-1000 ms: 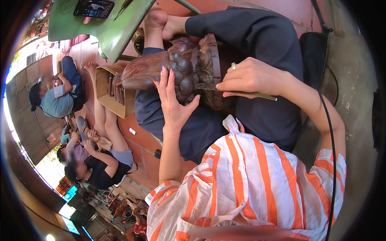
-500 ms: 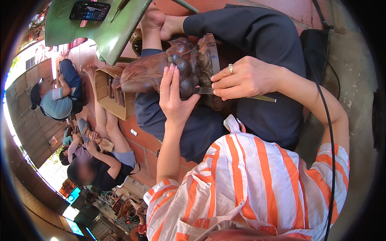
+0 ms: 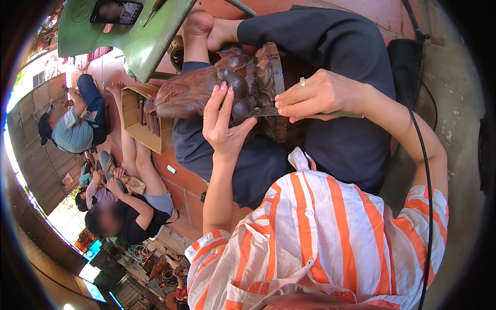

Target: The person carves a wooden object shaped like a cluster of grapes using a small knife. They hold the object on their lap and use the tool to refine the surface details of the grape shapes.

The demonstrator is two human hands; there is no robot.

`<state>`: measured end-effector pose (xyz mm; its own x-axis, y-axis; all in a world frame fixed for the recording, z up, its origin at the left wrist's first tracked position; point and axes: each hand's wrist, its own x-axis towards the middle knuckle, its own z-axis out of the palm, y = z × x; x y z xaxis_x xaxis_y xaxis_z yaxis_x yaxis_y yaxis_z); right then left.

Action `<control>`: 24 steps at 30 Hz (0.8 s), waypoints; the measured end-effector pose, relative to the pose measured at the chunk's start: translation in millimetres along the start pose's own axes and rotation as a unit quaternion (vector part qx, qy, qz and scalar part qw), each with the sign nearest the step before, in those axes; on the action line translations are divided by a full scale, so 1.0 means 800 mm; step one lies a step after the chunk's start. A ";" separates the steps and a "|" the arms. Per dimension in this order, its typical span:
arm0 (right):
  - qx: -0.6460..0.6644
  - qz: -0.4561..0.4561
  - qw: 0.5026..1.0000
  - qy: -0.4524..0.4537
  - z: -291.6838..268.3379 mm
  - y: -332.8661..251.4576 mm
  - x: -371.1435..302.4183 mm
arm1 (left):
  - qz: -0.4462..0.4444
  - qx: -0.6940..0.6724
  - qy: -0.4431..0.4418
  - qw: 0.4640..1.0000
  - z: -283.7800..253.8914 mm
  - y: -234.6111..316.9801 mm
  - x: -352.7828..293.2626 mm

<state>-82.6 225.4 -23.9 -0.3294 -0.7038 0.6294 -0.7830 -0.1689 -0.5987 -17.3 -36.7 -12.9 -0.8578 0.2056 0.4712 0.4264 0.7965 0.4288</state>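
Observation:
A dark brown wood carving point(image 3: 188, 93) with rounded bulges and a flat base point(image 3: 278, 98) lies across my lap. My left hand point(image 3: 223, 126) grips its near side, two fingers stretched over the bulges and the thumb by the tip of a flat metal file point(image 3: 266, 112). Between the thumb and fingers of my right hand point(image 3: 320, 98) the file is pinched. Its dark end touches the carving close to the base; its other end sticks out to the right under my wrist.
A green chair point(image 3: 139, 36) at upper left bears a phone point(image 3: 116, 12) and a slim tool point(image 3: 154, 11). Below it stands a cardboard box point(image 3: 147, 135) of wooden-handled tools. Several people sit on the left. A black cable point(image 3: 424, 155) hangs by my right arm.
My right hand has shifted slightly right and up, and the file has turned so that its outer end sits higher. My left hand stays on the carving.

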 end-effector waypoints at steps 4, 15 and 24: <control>-0.009 0.032 0.997 0.074 -0.019 0.004 0.001 | -0.012 -0.024 -0.012 1.000 0.000 -0.012 -0.004; -0.034 -0.004 0.999 -0.027 0.001 0.000 0.013 | -0.033 -0.003 -0.048 0.998 0.002 0.015 -0.016; 0.019 0.018 0.999 0.040 0.000 0.008 0.006 | 0.016 -0.017 -0.012 1.000 -0.008 -0.011 -0.003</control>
<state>-89.3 221.5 -24.8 -0.3993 -0.6527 0.6438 -0.7497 -0.1718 -0.6391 -17.1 -47.9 -12.5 -0.8502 0.2436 0.4667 0.4624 0.7693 0.4409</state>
